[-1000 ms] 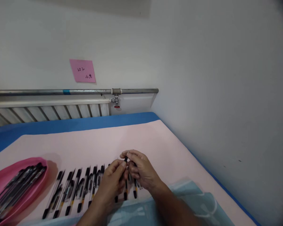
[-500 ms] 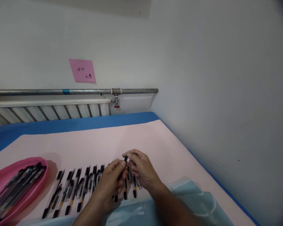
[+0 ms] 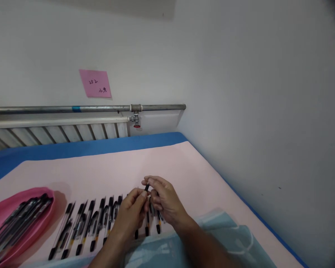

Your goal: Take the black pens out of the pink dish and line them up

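Note:
My left hand (image 3: 131, 213) and my right hand (image 3: 162, 199) meet over the pink table cover (image 3: 106, 171), both pinched on one black pen (image 3: 146, 187) held between their fingertips. Only the pen's dark end shows above the fingers. Beneath my hands lies a row of clear pens with black caps (image 3: 83, 225), side by side on the cover. A pink tray (image 3: 48, 197) at the left holds several more black pens (image 3: 13, 223).
A light blue cloth (image 3: 229, 238) lies at the near right edge. The blue table surface (image 3: 72, 148) borders the cover. Behind it stand a radiator (image 3: 58, 131), a metal pipe (image 3: 100, 108) and a pink sticky note (image 3: 95, 83) on the wall; a wall closes the right side.
Both hands stay together on the pen and have shifted slightly up and to the left in the picture, along with a small turn of the camera.

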Demonstrator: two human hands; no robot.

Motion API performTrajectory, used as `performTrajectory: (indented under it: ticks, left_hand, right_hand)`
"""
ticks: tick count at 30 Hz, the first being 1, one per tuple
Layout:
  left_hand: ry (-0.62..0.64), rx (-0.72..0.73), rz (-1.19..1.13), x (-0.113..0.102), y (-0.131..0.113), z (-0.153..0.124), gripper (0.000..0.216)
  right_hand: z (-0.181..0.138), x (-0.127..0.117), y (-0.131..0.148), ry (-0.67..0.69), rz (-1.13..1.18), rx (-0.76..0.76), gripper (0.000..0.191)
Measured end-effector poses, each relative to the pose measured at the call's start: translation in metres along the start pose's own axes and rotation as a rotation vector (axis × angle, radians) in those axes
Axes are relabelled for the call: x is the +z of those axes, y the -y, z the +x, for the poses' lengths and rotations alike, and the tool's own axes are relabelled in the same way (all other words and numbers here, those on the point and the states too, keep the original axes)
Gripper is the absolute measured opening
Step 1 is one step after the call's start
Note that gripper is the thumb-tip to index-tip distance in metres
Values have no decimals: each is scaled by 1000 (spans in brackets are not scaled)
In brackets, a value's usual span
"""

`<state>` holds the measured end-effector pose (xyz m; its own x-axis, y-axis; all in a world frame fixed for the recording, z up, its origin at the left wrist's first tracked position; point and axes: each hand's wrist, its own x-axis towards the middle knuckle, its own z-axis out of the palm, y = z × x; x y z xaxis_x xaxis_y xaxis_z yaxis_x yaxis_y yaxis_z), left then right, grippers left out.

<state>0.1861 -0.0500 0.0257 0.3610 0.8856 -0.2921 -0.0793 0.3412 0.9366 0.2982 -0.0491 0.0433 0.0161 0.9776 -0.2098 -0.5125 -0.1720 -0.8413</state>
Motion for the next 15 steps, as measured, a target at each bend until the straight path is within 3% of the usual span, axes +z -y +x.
performTrajectory:
  ticks: [6, 15]
  left_hand:
    - [-9, 11, 51, 2, 0, 0, 35]
    - [23, -56, 23, 1, 2, 1, 33]
  right_hand:
    - [4, -3, -3, -110, -71, -55, 19]
    - [11, -27, 20, -230, -44, -179, 18]
